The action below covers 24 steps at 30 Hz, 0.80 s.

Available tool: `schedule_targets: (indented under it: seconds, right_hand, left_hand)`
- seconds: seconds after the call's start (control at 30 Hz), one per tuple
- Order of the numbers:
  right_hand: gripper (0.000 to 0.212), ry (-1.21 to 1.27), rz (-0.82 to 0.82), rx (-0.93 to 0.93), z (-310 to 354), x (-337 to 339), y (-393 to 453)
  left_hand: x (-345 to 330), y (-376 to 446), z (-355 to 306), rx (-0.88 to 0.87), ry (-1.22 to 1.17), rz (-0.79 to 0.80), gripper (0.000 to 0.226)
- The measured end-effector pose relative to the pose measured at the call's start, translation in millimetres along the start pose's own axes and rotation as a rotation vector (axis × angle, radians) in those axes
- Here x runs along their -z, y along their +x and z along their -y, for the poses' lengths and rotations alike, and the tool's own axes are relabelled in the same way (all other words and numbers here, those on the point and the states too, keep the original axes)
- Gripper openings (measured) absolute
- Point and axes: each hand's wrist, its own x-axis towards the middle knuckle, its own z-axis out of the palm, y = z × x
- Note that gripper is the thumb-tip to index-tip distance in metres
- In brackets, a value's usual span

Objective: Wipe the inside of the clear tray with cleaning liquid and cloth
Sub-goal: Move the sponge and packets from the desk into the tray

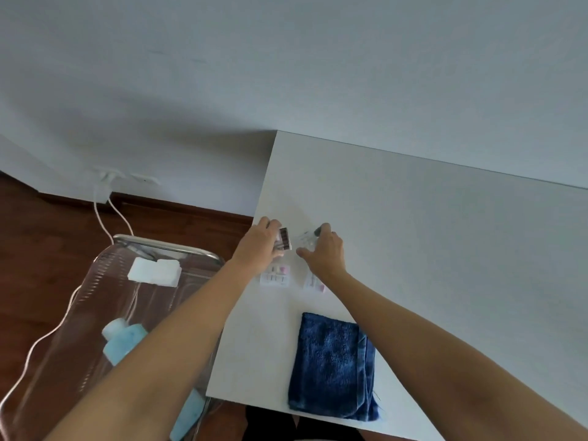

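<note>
My left hand (259,246) grips a small clear box with dark red contents (284,239) near the table's left edge. Just to its right, my right hand (324,249) holds a small clear tray (306,240) slightly above the white table (429,249); its inside is too blurred to read. A folded dark blue cloth (331,366) lies at the near edge of the table, below both hands. A light blue bottle of liquid (122,340) lies on a clear chair to the left, partly hidden by my left forearm.
Two small clear packets with pink bits (275,275) (313,283) lie on the table under my wrists. The clear chair (95,297) also carries a white folded pad (155,271). White cables (98,214) run over the wooden floor from a wall socket.
</note>
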Motion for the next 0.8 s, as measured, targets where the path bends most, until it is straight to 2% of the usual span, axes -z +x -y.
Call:
schedule_targets:
  seconds: [0.1,0.17,0.27,0.37,0.47,0.57,0.7,0.8]
  right_hand:
    - [0.047,0.117,0.013,-0.014,4.5,5.8,-4.7]
    - [0.048,0.22,0.002,-0.023,10.7,11.0,-10.2]
    - [0.035,0.328,-0.013,0.007,25.5,14.9,-27.8]
    - [0.023,0.497,0.086,-0.043,42.7,5.6,-56.0]
    - [0.022,0.526,0.194,-0.048,62.1,-20.6,-81.3]
    - [0.022,0.507,0.323,-0.074,83.6,-58.1,-100.2]
    - [0.016,0.353,0.397,-0.136,107.1,-110.6,-112.8]
    - [0.021,0.333,0.418,-0.241,119.7,-144.6,-113.5]
  left_hand:
    - [3.0,-13.1,-4.1,0.052,-0.156,-0.133,0.036]
    - [10.5,-26.4,-4.2,0.095,-0.284,-0.239,0.03]
    - [26.1,-57.3,-1.2,0.145,-0.485,-0.384,0.019]
    - [34.0,-96.5,14.9,0.33,-0.675,-0.457,0.016]
    - [27.1,-136.6,46.8,0.539,-0.998,-0.438,0.027]
    - [14.1,-166.5,85.6,0.721,-0.949,-0.39,0.038]
    - [-3.2,-177.9,123.9,0.848,-0.974,-0.352,0.02]
    - [-12.3,-171.3,142.4,0.872,-0.958,-0.262,0.02]
